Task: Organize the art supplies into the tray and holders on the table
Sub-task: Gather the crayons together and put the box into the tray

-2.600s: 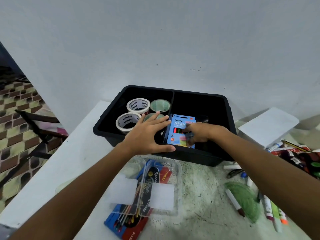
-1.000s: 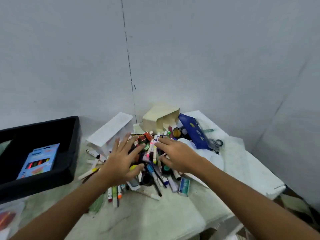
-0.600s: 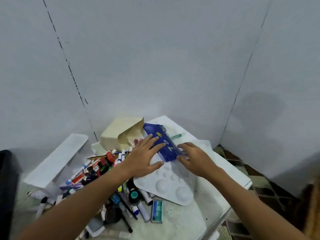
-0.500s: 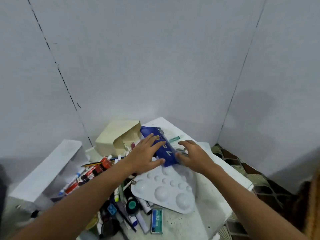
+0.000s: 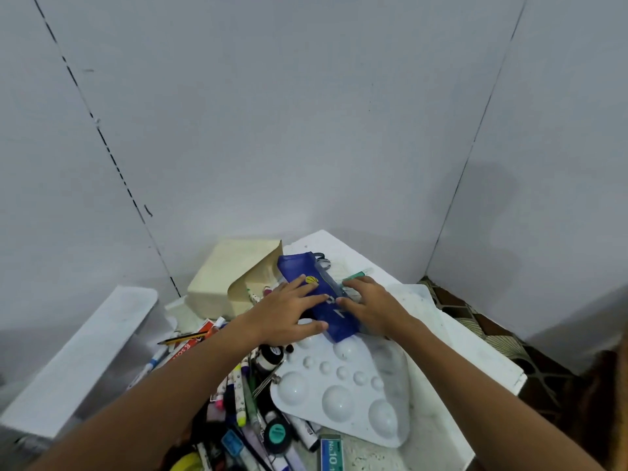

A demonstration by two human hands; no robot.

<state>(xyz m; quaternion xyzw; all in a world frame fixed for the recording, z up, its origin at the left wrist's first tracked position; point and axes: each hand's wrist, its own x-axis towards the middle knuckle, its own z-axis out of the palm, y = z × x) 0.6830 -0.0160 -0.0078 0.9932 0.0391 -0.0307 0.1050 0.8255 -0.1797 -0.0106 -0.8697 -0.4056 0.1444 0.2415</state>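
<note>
On the blue pouch point(image 5: 334, 311), left hand point(image 5: 289, 314) and right hand point(image 5: 372, 305) now rest flat, closer together.

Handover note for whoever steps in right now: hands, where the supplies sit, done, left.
Left hand: fingers laid flat on the blue pouch.
Right hand: on the pouch's other side; grip unclear.
Pouch lies across the far edge of the white palette, beside the tipped beige holder.
Markers and pens lie heaped loose on the table.
Done: nothing visible here.
Left: pouch, palette, the heap. Tray not in view.
</note>
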